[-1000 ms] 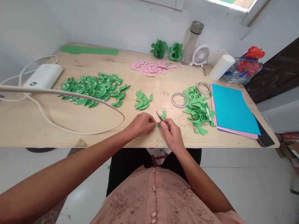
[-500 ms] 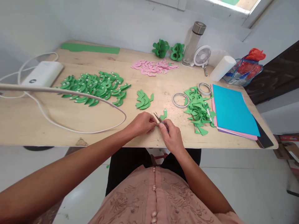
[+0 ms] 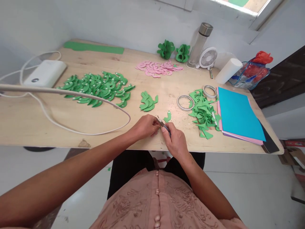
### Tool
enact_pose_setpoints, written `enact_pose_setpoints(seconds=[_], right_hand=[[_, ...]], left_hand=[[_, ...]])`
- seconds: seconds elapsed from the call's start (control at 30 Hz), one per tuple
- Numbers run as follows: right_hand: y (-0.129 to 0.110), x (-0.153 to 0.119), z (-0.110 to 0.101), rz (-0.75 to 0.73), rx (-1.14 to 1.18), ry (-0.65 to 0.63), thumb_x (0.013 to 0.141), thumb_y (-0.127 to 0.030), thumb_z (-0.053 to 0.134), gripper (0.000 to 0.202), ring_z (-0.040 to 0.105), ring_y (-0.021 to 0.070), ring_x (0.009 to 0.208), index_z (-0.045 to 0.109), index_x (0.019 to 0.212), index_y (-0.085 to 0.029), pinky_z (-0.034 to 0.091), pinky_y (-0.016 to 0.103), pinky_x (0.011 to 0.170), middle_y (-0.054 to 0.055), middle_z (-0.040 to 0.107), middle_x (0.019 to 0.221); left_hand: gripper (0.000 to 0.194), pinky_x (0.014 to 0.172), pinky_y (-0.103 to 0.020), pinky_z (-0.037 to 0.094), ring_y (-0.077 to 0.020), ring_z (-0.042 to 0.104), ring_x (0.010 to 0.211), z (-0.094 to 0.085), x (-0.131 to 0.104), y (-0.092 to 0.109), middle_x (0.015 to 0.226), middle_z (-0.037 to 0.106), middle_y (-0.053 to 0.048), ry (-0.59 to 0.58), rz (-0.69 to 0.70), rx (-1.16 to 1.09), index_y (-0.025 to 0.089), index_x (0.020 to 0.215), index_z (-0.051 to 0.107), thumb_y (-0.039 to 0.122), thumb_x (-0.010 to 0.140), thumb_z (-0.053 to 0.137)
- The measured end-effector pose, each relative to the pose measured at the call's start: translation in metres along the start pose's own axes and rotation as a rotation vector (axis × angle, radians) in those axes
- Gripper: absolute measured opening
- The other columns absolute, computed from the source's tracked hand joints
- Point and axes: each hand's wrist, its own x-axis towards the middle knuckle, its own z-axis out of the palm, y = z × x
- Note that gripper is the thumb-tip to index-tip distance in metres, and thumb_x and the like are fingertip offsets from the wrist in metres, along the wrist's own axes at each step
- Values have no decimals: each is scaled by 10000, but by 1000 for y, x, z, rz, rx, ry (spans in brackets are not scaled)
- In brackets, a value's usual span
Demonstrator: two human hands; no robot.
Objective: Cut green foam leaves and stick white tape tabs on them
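Observation:
My right hand [image 3: 175, 138] is closed around a small pair of scissors [image 3: 160, 121], whose blades point up and left toward my other hand. My left hand [image 3: 147, 127] has its fingertips pinched together right beside the blades, near the table's front edge; whatever it grips is hidden by the fingers. Just beyond the scissors lies a single curved green paper piece [image 3: 168, 116] with a white patch at its top. A small stack of green paper cutouts [image 3: 148, 102] rests a little farther back, to the left.
A white cable [image 3: 100, 134] loops across the left, by a large green cutout pile [image 3: 95, 89] and white box [image 3: 45, 74]. Pink cutouts [image 3: 157, 68] lie behind. Rightward are tape rolls [image 3: 185, 109], green scraps [image 3: 202, 111] and blue sheets [image 3: 239, 114]. A bottle [image 3: 200, 44] stands behind.
The scissors have turned slightly and their blades have come closer to my left fingertips. Both hands stay in nearly the same place; the view has shifted a little.

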Motion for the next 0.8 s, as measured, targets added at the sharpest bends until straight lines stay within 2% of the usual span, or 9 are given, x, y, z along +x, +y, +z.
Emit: enact_pose_setpoints(seconds=[0.17,0.27,0.4,0.57,0.8], right_hand=[[-1,0,1,11,-11,7,941,-398,339,299,623,204,673,555,984,-195,335,246,552,45,651,730],[0,0,1,26,25,14,937,-402,346,290,620,202,676,553,974,-203,349,249,572,40,649,727],[3,0,1,49,117,20,935,-404,353,278,621,198,696,548,967,-208,380,253,612,37,654,741],[4,0,-1,47,207,-20,934,-398,358,270,624,184,691,547,987,-213,404,247,630,24,658,748],[4,-1,-4,44,222,-19,938,-398,353,288,630,190,719,564,1006,-213,412,253,648,23,658,754]], left_hand=[[176,505,-238,375,-155,556,470,-1,-6,0,426,562,16,43,13,29,185,604,631,166,698,483],[154,490,-233,388,-140,543,443,0,-6,-5,444,573,24,41,-13,-42,181,648,639,175,696,493],[147,435,-231,389,-123,506,396,0,-3,-11,487,604,15,4,-72,-155,168,694,648,215,708,509],[117,373,-210,335,-111,481,380,-3,1,-8,473,596,6,-61,-106,-237,156,659,631,185,698,524],[126,384,-195,340,-93,472,382,-4,5,-4,450,575,9,-128,-121,-256,139,610,621,143,693,526]])
